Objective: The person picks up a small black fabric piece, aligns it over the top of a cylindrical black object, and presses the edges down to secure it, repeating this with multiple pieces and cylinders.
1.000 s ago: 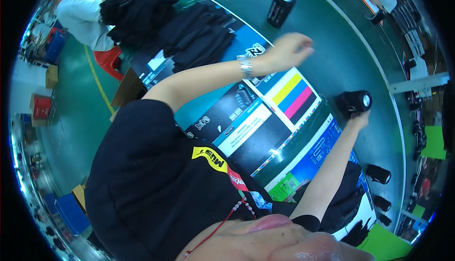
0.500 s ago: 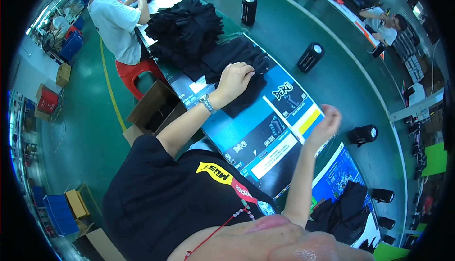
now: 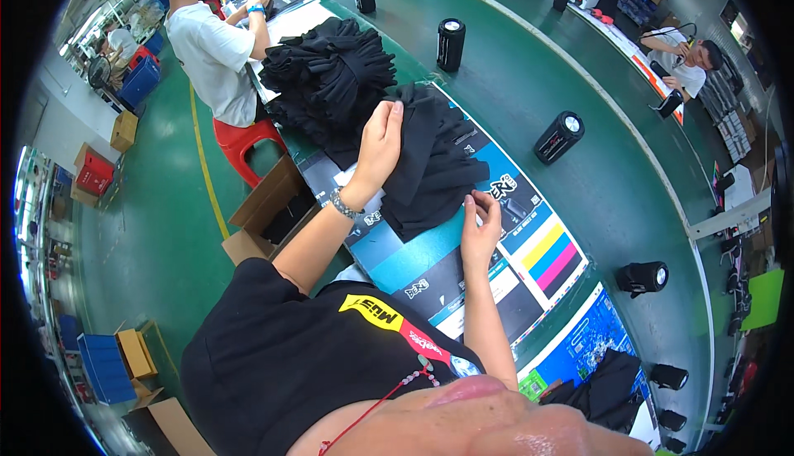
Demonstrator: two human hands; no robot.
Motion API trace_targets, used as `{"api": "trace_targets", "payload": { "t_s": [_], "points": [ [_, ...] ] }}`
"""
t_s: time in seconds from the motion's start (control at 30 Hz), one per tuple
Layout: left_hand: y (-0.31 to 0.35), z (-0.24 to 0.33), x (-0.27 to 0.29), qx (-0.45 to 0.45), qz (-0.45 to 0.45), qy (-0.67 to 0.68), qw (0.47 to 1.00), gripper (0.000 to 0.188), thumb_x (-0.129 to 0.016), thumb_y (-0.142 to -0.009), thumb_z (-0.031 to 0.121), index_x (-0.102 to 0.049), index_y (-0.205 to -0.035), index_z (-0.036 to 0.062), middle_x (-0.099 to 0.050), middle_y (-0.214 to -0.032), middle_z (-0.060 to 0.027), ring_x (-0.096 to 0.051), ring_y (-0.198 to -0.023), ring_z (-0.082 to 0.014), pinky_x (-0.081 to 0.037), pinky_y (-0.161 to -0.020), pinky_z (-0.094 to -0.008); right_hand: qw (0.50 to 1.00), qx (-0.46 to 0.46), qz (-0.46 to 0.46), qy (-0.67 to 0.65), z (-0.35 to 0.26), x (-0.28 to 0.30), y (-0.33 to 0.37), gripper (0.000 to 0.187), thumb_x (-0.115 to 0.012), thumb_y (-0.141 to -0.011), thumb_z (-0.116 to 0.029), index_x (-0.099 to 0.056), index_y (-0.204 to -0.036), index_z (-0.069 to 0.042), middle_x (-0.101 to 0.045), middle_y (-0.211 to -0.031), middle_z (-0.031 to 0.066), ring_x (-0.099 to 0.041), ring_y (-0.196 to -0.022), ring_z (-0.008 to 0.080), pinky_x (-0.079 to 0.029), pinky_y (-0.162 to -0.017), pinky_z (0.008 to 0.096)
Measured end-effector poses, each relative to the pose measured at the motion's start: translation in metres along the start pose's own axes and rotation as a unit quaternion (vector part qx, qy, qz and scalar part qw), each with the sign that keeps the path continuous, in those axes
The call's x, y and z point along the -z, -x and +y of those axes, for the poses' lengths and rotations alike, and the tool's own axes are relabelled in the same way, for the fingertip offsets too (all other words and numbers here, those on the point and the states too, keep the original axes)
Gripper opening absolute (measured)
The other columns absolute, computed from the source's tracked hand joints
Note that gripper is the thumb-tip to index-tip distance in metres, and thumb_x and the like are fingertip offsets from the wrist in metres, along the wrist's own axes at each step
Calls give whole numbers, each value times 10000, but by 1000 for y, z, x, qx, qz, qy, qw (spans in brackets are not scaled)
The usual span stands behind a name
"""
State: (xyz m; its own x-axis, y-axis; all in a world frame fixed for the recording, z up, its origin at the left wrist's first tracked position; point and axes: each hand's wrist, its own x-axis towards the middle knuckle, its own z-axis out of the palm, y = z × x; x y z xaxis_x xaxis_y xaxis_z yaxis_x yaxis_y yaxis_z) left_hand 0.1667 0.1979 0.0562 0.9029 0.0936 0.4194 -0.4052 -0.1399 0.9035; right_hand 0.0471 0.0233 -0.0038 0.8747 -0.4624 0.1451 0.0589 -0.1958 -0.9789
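Note:
Black cloth pieces (image 3: 426,170) lie overlapped on the printed sheets covering the bench in front of me. My left hand (image 3: 380,148) hovers over their left side, fingers stretched upward and nothing visible in them. At the right lower edge of the cloth is my right hand (image 3: 481,228), its thumb and fingertips pinched at the cloth's margin. How much fabric lies between those fingertips is hard to see. Beyond my left hand rises a thick heap of black cloth (image 3: 327,71), gathered in folds.
Black cylindrical speakers (image 3: 559,137) stand spaced along the green surface beyond the bench. An open cardboard box (image 3: 269,208) and a red stool (image 3: 248,146) are at left, where a person (image 3: 217,50) sits working. More black cloth (image 3: 608,386) lies at lower right.
My right hand has come leftward to the cloth's edge. My left hand has shifted left, its fingers now straightened. The near cloth lies spread wider toward me.

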Motion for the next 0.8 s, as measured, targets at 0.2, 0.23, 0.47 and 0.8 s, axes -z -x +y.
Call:
{"api": "trace_targets", "payload": {
  "t_s": [0.2, 0.23, 0.47, 0.8],
  "points": [
    [-4, -2, -26, -90, -136, -161, 973, 232, -663, -858, 157, -573, -980, -18, -619, -897, -133, -624, -870, -243, -475, -727, -338, 997, -25, 16, -66, 12, 8, 1, 186, -581, -942, -145, -566, -1012, 26, -605, -970, 73, -617, -862, 128, -482, -783, 244],
    [-5, -2, -27, -129, -162, -203, 957, 217, -655, -856, 148, -578, -977, -15, -611, -892, -146, -617, -857, -279, -478, -726, -357, 995, -18, 25, -95, 14, 8, 2, 177, -572, -948, -139, -565, -1005, 28, -602, -959, 70, -615, -847, 123, -482, -771, 240],
    [-34, 33, -19, -406, -73, -480, 774, 280, -658, -791, 111, -636, -1065, 57, -514, -1074, -126, -489, -1058, -288, -381, -918, -411, 990, -27, 41, -132, 15, 6, -1, 153, -586, -937, -120, -565, -968, 28, -604, -925, 73, -631, -824, 123, -481, -715, 232],
    [-22, 45, -37, 205, -250, 371, 871, 193, -507, -973, 131, -626, -1034, -8, -671, -974, -46, -628, -852, -95, -502, -753, -232, 956, 10, 88, -279, -35, 11, -20, 229, -551, -956, -177, -561, -1068, 22, -620, -1026, 78, -608, -939, 139, -464, -846, 273]
  ]
}}
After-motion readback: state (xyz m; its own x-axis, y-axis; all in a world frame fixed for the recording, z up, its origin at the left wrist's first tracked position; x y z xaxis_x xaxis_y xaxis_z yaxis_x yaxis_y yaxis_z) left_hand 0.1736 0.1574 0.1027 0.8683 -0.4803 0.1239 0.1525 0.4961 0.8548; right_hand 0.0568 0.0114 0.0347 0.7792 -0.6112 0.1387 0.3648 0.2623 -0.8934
